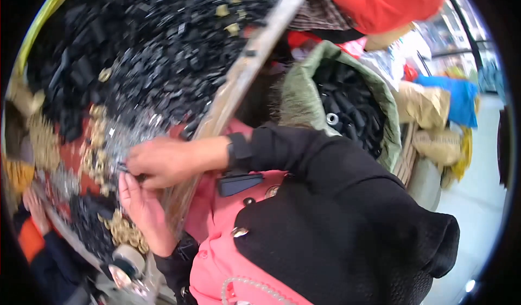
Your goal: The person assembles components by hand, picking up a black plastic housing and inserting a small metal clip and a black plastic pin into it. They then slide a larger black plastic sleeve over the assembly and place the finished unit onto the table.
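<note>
My right hand (pixel 163 161), with a dark band on its wrist, reaches in over the work surface from the right. Its fingers are pinched together around something small and dark, blurred and mostly covered. Just below it is my left hand (pixel 142 204), fingers stretched upward, their tips close to the right hand's fingertips. The left thumb is hidden behind the right hand. Beside both hands lie a row of beige ring-shaped pieces (pixel 95 147) and a heap of clear plastic pieces (pixel 130 134). Another cluster of beige rings (pixel 126 230) sits left of my left wrist.
Black parts (pixel 157 49) cover the table beyond a pale raised edge (pixel 233 82). A green sack (pixel 304 82) of black pieces stands at right. Another person's hand (pixel 37 210) rests at far left; someone in red (pixel 391 3) is at the top. A tape roll (pixel 129 259) sits below.
</note>
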{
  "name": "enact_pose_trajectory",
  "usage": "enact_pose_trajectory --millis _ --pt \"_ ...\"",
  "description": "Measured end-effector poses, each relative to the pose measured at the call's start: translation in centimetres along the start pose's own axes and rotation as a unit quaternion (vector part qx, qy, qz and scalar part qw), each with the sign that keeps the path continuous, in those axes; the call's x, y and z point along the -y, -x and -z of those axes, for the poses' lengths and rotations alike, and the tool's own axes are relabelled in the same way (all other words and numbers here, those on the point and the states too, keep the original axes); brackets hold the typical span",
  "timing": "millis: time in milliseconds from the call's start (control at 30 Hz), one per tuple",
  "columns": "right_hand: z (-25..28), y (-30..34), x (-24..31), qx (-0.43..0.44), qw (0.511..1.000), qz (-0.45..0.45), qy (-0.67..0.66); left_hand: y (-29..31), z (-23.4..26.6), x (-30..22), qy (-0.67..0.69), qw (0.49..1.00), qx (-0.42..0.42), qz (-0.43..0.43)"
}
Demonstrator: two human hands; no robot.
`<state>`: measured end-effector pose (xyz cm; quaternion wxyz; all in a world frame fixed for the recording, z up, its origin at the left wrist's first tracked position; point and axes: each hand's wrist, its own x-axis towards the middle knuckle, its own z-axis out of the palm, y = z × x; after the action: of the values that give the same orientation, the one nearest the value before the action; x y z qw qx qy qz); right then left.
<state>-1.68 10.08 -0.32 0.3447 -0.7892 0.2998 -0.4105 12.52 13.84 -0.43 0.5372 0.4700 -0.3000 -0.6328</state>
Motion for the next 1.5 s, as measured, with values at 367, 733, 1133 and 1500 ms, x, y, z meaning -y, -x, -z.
enact_pose_trajectory --millis 367,733,1133,1500 --pt "0.9 2.1 -2.3 0.122 0.954 -0.001 0.274 6.1 7.3 0.4 0.131 0.990 -0.058 0.009" --pt "0.0 0.8 -0.3 0.132 0.972 -0.186 0.063 6.3 6.5 0.4 0.132 0.990 -0.045 0.009" --pt "-2.3 1.1 1.0 0.096 0.807 -0.393 -0.431 3.6 2.6 0.8 -0.233 0.969 -0.035 -0.072" --pt "-3.5 2.5 -0.7 -0.090 0.953 -0.166 -0.237 2.1 2.3 2.0 -0.202 0.974 -0.047 -0.095"
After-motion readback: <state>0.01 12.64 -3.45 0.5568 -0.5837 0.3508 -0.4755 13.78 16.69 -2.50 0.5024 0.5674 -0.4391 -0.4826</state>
